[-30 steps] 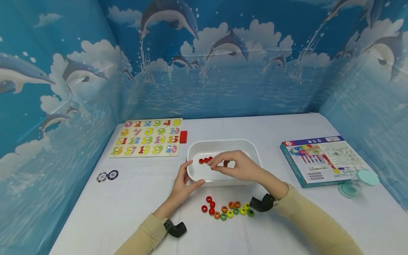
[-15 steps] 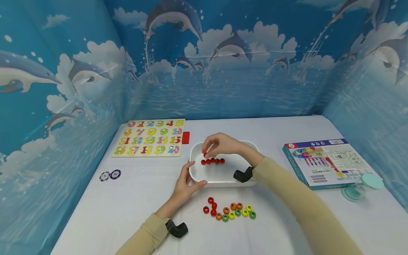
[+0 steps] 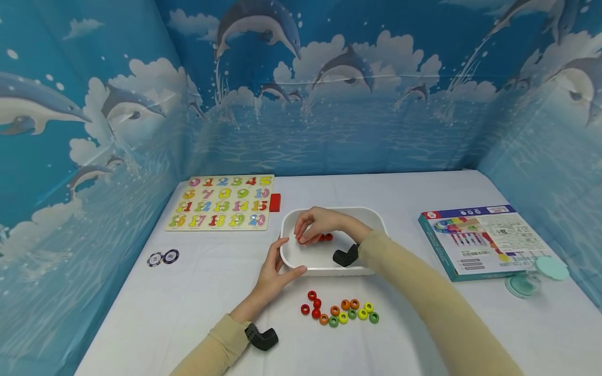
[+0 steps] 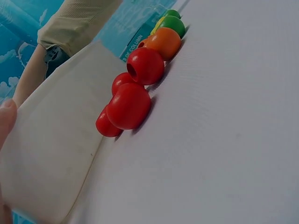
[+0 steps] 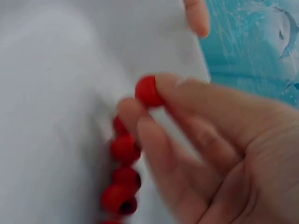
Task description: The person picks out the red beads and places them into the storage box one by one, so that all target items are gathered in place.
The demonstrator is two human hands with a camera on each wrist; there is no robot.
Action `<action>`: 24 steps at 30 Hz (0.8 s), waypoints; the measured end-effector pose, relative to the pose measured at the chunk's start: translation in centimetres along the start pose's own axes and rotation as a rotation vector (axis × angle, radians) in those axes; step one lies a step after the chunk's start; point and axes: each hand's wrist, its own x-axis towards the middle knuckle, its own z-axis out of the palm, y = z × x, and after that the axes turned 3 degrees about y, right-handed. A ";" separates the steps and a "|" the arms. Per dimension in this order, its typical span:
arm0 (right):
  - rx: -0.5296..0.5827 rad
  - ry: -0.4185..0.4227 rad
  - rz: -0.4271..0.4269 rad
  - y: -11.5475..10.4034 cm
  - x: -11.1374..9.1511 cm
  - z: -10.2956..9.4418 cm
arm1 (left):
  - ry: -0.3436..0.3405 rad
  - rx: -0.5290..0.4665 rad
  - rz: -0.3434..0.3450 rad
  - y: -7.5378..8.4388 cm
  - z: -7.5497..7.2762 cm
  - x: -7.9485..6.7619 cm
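My left hand (image 3: 273, 272) holds the front left corner of a white plastic tray (image 3: 367, 211), thumb on the front rim and fingers at the left side. Over the tray's left part, my right hand (image 3: 322, 221) pinches a red bead (image 5: 147, 92) between thumb and fingertips. A row of red beads (image 5: 125, 149) lies on the tray floor just under that hand, which hides most of it in the head view. In front of the tray, on the cloth, are several loose beads: red (image 3: 316, 313), orange (image 3: 335, 310), yellow (image 3: 362, 314) and green (image 3: 373, 317).
A wooden number board (image 3: 221, 203) lies at the back left with a red block (image 3: 275, 202) beside it. Two round chips (image 3: 163, 257) sit at the left. On the right are a flat game box (image 3: 484, 240) and a small jar with mint lids (image 3: 522, 284).
My right hand has gone from the tray's middle to the back left of the bead row, then lowered slightly toward the row's left end. The left hand keeps its hold on the tray.
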 end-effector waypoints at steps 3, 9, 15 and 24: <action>-0.048 -0.021 0.020 0.6 0.3 0.3 | 0.000 0.006 -0.012 0.0 0.0 0.0; -0.086 -0.034 0.030 0.7 0.3 0.6 | -0.005 -0.002 -0.023 0.1 -0.1 0.0; -0.032 -0.010 -0.005 -0.5 -0.9 -0.8 | -0.006 0.017 -0.021 0.2 -0.1 0.0; 0.010 0.069 -0.269 -4.5 -8.3 -1.5 | 0.003 0.024 -0.009 0.2 -0.1 0.0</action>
